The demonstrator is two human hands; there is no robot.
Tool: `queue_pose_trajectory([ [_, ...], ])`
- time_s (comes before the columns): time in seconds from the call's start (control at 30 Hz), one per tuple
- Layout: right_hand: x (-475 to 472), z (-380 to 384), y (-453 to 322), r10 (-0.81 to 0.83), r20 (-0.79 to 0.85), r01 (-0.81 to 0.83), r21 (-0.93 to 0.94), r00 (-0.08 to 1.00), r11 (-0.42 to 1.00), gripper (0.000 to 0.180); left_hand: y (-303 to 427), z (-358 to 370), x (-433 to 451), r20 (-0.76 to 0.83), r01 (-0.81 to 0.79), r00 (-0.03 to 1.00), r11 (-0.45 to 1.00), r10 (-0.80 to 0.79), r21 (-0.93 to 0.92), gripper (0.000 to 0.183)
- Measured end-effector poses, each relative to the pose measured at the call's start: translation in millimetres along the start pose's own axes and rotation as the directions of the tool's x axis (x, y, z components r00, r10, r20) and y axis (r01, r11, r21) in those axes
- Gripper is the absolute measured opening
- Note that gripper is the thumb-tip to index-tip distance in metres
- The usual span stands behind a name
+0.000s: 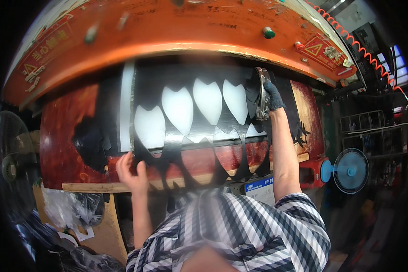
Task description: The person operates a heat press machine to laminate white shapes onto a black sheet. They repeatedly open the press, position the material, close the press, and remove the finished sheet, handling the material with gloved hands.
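Observation:
My right hand (273,97), in a dark knitted glove, grips a cutting die (262,93) with a dark metal wall. The die stands on the right part of a black sheet (171,139) on a press bed. Shield-shaped holes in the sheet show the white cutting board (178,108) below. Its front part hangs over the bed's near edge as a web of strips. My bare left hand (131,171) is by the sheet's front left corner, thumb and fingers apart. Whether its fingertips touch the sheet I cannot tell.
An orange press beam (190,30) with a green button (268,32) and warning labels spans the far side. Dark cut pieces (91,142) lie left on the reddish bed (63,136). A blue fan (350,171) stands right, another fan (12,163) left. A red coiled hose (363,47) hangs at right.

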State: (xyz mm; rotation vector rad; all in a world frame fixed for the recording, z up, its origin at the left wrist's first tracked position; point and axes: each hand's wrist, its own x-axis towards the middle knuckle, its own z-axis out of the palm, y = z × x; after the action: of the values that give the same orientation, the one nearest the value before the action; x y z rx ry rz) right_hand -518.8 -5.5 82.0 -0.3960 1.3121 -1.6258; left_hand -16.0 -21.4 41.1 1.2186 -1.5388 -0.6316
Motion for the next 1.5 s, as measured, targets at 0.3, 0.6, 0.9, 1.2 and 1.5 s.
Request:
queue_pose_trajectory([
  [0.3, -15, 7, -4, -0.068, 0.102, 0.067, 0.01, 0.992, 0.998, 0.042, 146, 252, 9, 0.612, -0.044, 0.75, 0.943, 0.249, -0.33, 0.072],
  [0.6, -2, -38, -7, -0.071, 0.154, 0.026, 0.276, 0.985, 0.961, 0.05, 115, 285, 30, 0.654, 0.328, 0.748, 0.919, -0.112, -0.218, 0.019],
  [0.9, -1, -63, 7, -0.14, 0.331, 0.05, 0.266, 0.933, 0.963, 0.061, 152, 321, 13, 0.573, 0.045, 0.813, 0.97, 0.103, -0.238, 0.063],
  [1.2, -20, -61, 12, -0.204, 0.286, 0.07, 0.417, 0.936, 0.906, 0.064, 145, 334, 11, 0.617, 0.091, 0.786, 0.981, 0.035, -0.172, 0.044],
  [1.5, -20, -57, 6, -0.262, 0.3, 0.071, 0.525, 0.917, 0.848, 0.073, 4, 154, 95, 0.137, 0.259, 0.96, 0.961, -0.244, -0.101, 0.049],
])
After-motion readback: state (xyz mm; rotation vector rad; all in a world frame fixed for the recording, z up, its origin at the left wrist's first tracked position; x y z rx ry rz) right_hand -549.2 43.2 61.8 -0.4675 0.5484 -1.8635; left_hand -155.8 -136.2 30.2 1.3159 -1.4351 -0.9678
